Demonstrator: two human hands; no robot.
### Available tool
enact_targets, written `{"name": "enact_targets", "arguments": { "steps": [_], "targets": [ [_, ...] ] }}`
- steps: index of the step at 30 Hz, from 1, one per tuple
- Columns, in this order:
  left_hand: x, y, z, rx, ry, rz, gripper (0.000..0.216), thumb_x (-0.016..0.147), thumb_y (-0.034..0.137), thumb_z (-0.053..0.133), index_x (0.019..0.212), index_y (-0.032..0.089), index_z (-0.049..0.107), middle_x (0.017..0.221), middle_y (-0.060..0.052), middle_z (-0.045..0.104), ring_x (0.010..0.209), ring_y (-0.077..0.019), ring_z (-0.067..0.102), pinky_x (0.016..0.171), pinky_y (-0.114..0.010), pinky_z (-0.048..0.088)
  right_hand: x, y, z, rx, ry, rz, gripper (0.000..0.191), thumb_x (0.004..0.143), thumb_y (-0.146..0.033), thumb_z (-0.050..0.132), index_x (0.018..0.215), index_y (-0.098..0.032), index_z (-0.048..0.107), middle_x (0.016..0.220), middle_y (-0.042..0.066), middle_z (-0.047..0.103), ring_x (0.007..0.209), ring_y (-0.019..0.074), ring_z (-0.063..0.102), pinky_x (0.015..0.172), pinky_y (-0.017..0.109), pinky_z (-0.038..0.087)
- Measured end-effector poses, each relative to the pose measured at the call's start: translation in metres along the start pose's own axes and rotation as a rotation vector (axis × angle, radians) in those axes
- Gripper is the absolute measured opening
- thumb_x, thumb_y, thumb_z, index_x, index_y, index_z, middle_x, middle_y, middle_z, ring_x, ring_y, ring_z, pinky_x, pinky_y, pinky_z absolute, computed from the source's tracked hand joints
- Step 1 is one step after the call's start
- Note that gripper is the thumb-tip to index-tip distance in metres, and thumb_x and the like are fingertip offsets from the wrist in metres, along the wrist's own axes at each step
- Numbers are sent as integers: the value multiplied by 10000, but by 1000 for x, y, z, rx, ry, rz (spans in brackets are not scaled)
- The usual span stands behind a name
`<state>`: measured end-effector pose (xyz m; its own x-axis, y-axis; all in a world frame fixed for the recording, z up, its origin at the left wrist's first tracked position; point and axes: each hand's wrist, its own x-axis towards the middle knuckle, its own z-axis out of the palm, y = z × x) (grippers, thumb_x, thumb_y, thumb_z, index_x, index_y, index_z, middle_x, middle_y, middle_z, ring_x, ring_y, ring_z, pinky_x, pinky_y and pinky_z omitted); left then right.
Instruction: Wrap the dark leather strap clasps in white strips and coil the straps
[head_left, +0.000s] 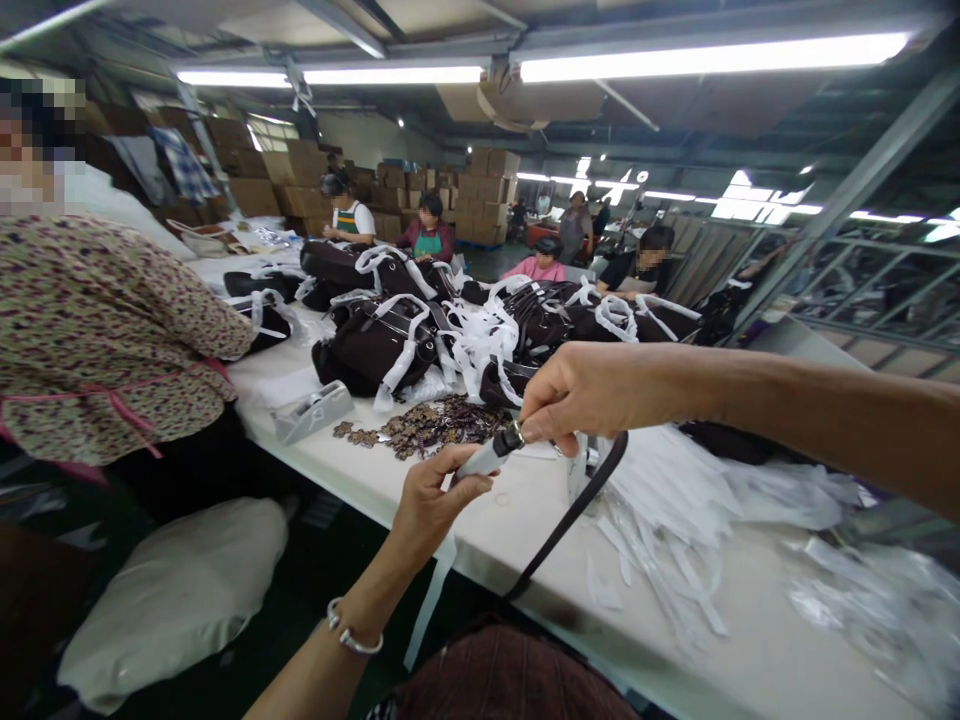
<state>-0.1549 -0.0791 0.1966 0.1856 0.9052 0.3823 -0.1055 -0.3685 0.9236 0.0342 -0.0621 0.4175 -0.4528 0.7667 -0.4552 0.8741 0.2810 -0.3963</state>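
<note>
My left hand (439,495) is closed on a bag strap (484,458), thumb on top, where a white wrap covers it. The strap's end is dark with a metal fitting (514,434). At that fitting my right hand (559,395) pinches with thumb and fingertips, hiding part of it. A dark length of strap (574,520) loops down from beside my right hand to the table edge. Behind my hands lies a heap of bronze-coloured flower-shaped charms (427,425) on the white table (517,540). Dark bags (375,350) with white-wrapped handles are piled beyond.
White wrapping strips (667,490) and clear plastic (885,610) cover the table's right side. A tape dispenser (311,410) stands near the left edge. A co-worker in a floral top (112,330) works at left, beside a covered seat (180,590). Several people sit across the table.
</note>
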Motion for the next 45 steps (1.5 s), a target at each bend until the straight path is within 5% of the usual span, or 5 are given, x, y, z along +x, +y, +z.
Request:
{"name": "enact_targets", "arguments": {
  "steps": [6,20,31,38,45],
  "targets": [
    [-2,1,3,-53,34,-45,252,788,233,750,1034,181,737,888,-42,763,777,-171,681,738,-272,543,4,5,6,54,-8,34,292,808,-456,587,868,-204,722,718,19,697,472,77,424,457,219,333],
    [-1,-23,-7,-616,-472,-465,496,716,522,807,963,104,707,717,-87,729,444,-109,589,348,-162,415,2,-11,9,-498,58,-229,223,813,-318,585,845,-186,761,669,12,659,570,103,472,578,262,323],
    [-8,14,7,176,128,44,285,732,277,823,1012,258,773,918,-30,756,821,-201,651,775,-287,529,14,3,9,-106,-97,75,321,785,-491,609,814,-191,720,660,15,688,496,100,489,500,251,333],
    [1,10,3,-362,-260,-306,330,766,404,782,936,127,727,705,-48,708,455,-71,500,404,-164,381,15,1,13,-168,-75,-28,297,758,-473,646,717,-183,694,604,3,649,534,115,539,507,251,350],
    [6,-13,-9,-623,-352,-395,429,733,490,802,862,98,685,683,-71,711,377,-51,484,335,-139,319,-9,27,-42,-187,15,91,365,791,-556,626,729,-207,713,557,-13,623,500,95,492,546,290,317]
  ]
}}
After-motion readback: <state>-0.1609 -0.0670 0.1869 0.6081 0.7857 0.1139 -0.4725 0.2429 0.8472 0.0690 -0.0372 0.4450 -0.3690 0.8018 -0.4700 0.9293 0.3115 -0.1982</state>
